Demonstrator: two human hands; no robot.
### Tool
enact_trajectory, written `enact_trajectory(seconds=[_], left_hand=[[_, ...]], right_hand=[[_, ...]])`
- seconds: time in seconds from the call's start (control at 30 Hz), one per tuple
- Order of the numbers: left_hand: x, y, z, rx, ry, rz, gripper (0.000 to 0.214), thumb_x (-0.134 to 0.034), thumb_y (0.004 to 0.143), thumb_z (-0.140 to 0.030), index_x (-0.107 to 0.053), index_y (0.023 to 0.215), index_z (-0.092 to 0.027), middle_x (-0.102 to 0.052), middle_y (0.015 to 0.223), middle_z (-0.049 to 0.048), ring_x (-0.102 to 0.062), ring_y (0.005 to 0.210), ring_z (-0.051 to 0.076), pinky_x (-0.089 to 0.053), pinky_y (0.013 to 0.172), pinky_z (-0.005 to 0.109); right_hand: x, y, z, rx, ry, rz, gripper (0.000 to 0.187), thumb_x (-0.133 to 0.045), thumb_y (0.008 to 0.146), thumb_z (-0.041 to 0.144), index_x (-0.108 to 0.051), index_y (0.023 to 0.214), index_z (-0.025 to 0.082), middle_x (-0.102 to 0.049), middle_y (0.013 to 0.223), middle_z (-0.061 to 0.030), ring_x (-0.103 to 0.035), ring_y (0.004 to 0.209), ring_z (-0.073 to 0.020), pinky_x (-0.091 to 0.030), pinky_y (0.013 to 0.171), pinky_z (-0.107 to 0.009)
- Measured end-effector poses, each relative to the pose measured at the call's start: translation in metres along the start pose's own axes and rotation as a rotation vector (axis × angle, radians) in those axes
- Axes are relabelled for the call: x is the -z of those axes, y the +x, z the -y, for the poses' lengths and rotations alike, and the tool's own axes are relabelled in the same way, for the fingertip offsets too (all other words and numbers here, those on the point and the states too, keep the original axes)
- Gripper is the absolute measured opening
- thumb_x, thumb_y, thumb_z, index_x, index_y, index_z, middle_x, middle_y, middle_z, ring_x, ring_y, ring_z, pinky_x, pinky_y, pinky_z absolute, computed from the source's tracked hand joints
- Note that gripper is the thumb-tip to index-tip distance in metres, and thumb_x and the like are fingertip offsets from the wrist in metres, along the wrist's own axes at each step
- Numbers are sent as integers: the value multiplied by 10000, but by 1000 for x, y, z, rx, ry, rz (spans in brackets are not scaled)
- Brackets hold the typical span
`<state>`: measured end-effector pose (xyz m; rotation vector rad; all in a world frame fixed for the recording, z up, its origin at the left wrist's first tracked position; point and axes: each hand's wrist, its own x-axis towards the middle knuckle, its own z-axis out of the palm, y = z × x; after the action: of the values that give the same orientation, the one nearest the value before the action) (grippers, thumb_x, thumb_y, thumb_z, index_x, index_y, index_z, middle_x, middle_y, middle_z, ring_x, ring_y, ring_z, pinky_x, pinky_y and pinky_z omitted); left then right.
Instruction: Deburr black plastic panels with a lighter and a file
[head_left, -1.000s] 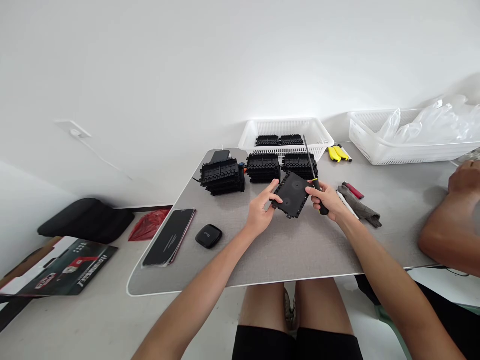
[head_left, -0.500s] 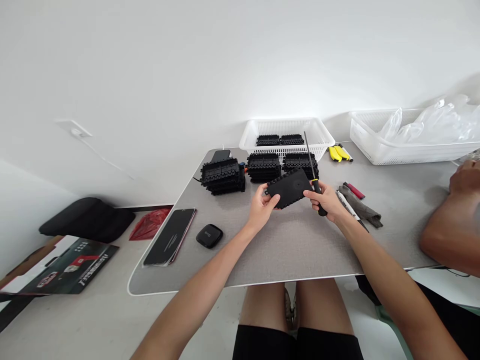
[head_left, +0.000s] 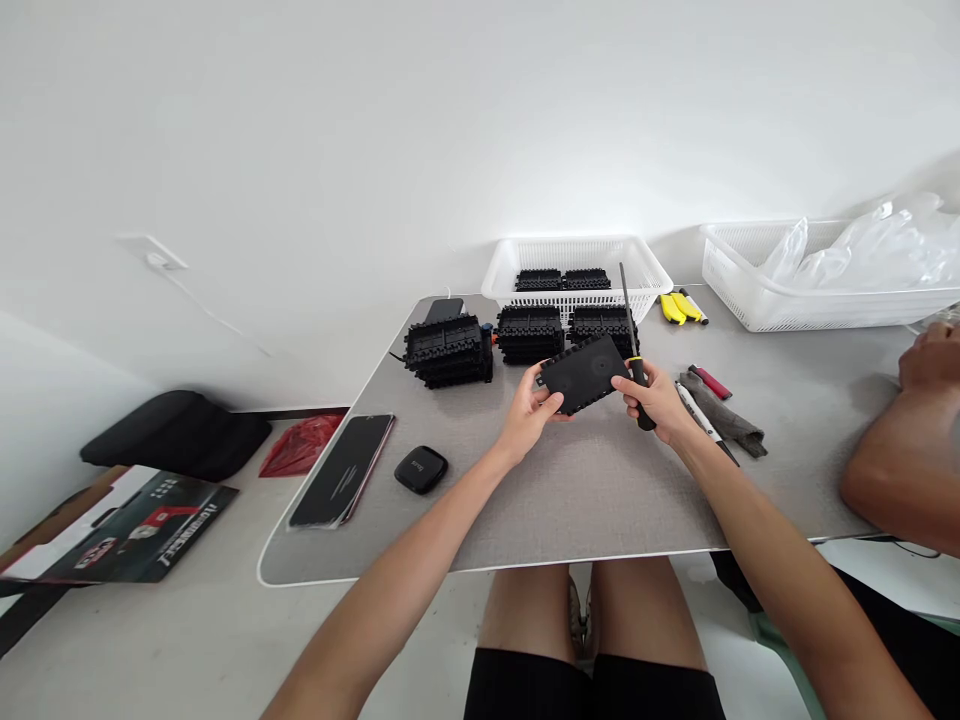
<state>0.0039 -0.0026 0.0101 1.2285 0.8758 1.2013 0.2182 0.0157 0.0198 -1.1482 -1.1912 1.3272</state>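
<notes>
My left hand (head_left: 531, 414) pinches the left end of a flat black plastic panel (head_left: 586, 375) with toothed edges, thumb on its smooth face. At the panel's right end is my right hand (head_left: 651, 398), wrapped round the black handle of a slim file (head_left: 628, 310) with a yellow ring; its thumb reaches the panel's corner. The file's dark shaft points up and away. Behind the panel stand stacks of similar black panels: a left stack (head_left: 448, 350), a middle stack (head_left: 529, 334) and a right stack (head_left: 601, 322), partly covered by the file.
A white basket (head_left: 501, 270) with more panels stands at the back; another basket (head_left: 825, 308) holds plastic bags. Yellow-handled tools (head_left: 681, 306), a grey cloth (head_left: 731, 425), a marker (head_left: 697, 408), a phone (head_left: 345, 470) and a black case (head_left: 421, 469) lie around. Another person's arm (head_left: 907, 445) rests at right.
The panel has shifted slightly to the right in my hands. The file's shaft stands a little more upright, its tip moved right. Both hands keep their grip.
</notes>
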Motion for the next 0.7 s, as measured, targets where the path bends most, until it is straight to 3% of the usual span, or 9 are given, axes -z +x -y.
enact_trajectory(seconds=[0.17,0.3,0.43,0.7], left_hand=[[6,3,4,-23,42,-62,719,-687,799,-415,-339,1405,-244,-667,1159,129,-683,947,268,-610,740,426],[9,4,6,-13,69,-121,692,-685,798,-426,-375,1376,-204,-684,1109,135,-675,942,266,-604,719,411],[7,5,2,-44,29,-140,634,-705,782,-426,-431,1302,-188,-698,1041,119,-685,850,242,-602,710,413],[7,4,-5,-87,-20,-186,625,-729,753,-460,-466,1253,-193,-696,1051,119,-688,864,247,-606,701,409]], right_hand=[[9,6,-4,187,-354,-162,474,-445,854,662,-574,911,209,-560,659,-13,-466,510,-123,-369,441,-246],[8,2,-3,256,-481,41,427,-422,896,596,-585,906,201,-534,603,11,-457,515,-122,-357,495,-249],[-1,-4,-4,253,-633,277,398,-439,902,524,-548,734,180,-523,582,11,-446,533,-117,-318,523,-256],[-3,-7,0,282,-793,262,419,-417,897,503,-454,626,186,-476,572,17,-399,544,-118,-255,527,-267]])
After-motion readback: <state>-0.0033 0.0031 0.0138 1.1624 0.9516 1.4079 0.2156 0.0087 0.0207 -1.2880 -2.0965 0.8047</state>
